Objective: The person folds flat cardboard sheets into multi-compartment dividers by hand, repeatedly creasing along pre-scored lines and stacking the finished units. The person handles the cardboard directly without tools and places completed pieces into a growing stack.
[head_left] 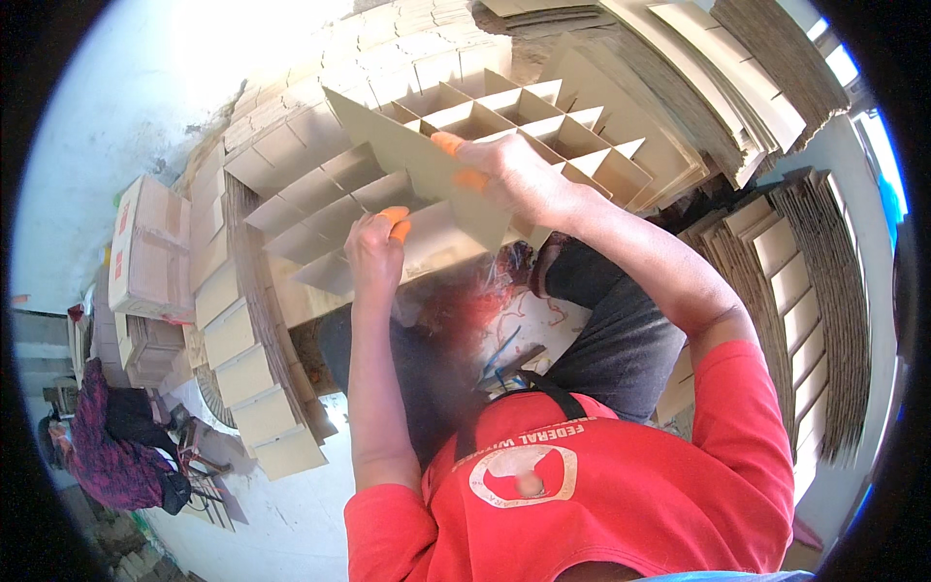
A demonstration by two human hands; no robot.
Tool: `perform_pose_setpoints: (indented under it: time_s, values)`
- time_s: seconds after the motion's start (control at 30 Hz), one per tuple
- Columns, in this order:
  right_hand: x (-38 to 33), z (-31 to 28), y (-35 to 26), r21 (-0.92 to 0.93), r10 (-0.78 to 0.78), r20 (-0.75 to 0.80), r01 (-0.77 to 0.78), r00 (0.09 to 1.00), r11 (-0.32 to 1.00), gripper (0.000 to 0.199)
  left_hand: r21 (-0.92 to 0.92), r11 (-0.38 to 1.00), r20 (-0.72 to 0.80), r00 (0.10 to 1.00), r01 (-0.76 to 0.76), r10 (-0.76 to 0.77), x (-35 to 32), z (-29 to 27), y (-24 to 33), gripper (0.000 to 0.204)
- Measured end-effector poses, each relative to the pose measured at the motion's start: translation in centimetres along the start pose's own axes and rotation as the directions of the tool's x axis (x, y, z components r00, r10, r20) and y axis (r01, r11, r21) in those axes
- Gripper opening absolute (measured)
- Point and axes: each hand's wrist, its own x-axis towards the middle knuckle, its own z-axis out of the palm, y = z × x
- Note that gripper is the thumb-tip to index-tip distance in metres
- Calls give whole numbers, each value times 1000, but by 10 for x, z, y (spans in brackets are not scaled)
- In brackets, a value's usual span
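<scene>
A tan cardboard divider strip slants up to the left from my right hand, which grips it between orange-covered fingertips and thumb. Lower and to the left, my left hand is closed, also with orange covers on its fingertips. It pinches at several upright slotted cardboard strips standing in rows on the work surface; exactly which edge it holds is partly hidden by the fingers. Behind the raised strip stands an assembled cardboard partition grid with square cells.
Flat cardboard stacks lie along the left, and more stacks rise at the far right. Another slotted stack stands beside my right arm. A closed carton is at the left. Further off, a person sits bent over.
</scene>
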Motion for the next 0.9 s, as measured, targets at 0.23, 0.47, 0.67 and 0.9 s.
perform_pose_setpoints:
  time_s: [0.23, 0.47, 0.67, 0.9]
  values:
    - [-16, 56, 32, -256, 114, 287, -39, 951, 966, 29, -27, 999, 24, 1000, 21, -20, 4, 5, -3, 19]
    - [-44, -26, 55, -406, 11, -304, -140, 953, 903, 34, -24, 997, 70, 995, 70, -68, 2, -3, 6, 30]
    - [-149, -129, 163, -711, 180, -553, -573, 814, 409, 35, 71, 997, -14, 1000, -24, 25, -3, -13, 7, 40]
    - [-182, -139, 195, -764, 324, -429, -530, 843, 368, 42, 130, 991, 21, 1000, 8, -11, -7, -19, 1, 37]
